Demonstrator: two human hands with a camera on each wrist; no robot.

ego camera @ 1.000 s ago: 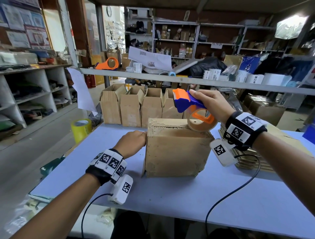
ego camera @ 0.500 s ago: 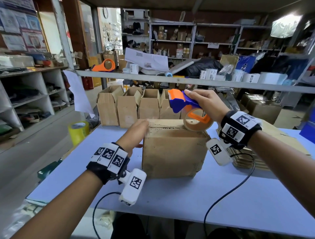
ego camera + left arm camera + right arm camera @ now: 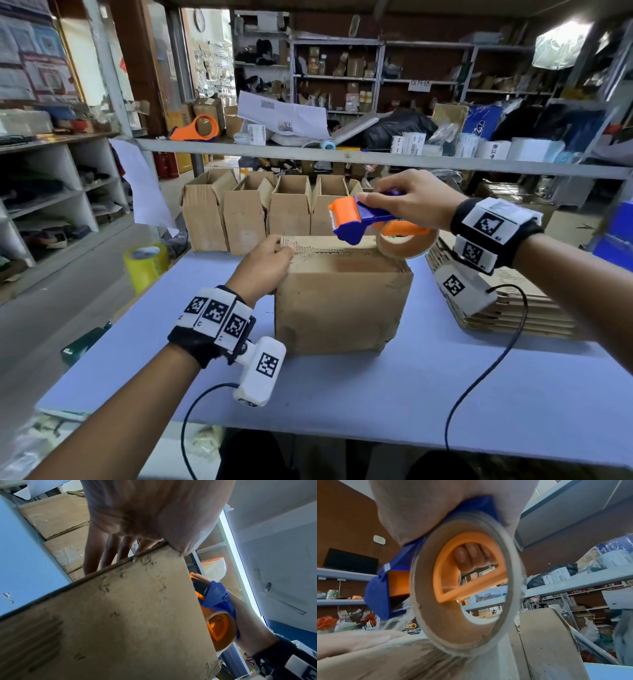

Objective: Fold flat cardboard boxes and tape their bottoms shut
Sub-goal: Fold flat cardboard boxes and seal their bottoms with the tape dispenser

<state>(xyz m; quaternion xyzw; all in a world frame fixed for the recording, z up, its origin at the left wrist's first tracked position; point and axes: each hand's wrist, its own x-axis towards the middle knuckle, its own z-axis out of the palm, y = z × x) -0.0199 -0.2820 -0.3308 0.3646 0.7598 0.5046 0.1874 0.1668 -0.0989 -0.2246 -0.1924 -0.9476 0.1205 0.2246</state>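
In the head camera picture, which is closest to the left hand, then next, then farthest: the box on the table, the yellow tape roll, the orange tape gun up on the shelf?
1. The box on the table: the left hand touches its top left corner.
2. The yellow tape roll: farther left, at the table's edge.
3. The orange tape gun: far behind, up on the shelf.

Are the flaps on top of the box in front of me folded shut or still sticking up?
Folded shut. The box shows a flat top with no flaps standing, the left hand rests on its top left edge, and the tape dispenser hovers above.
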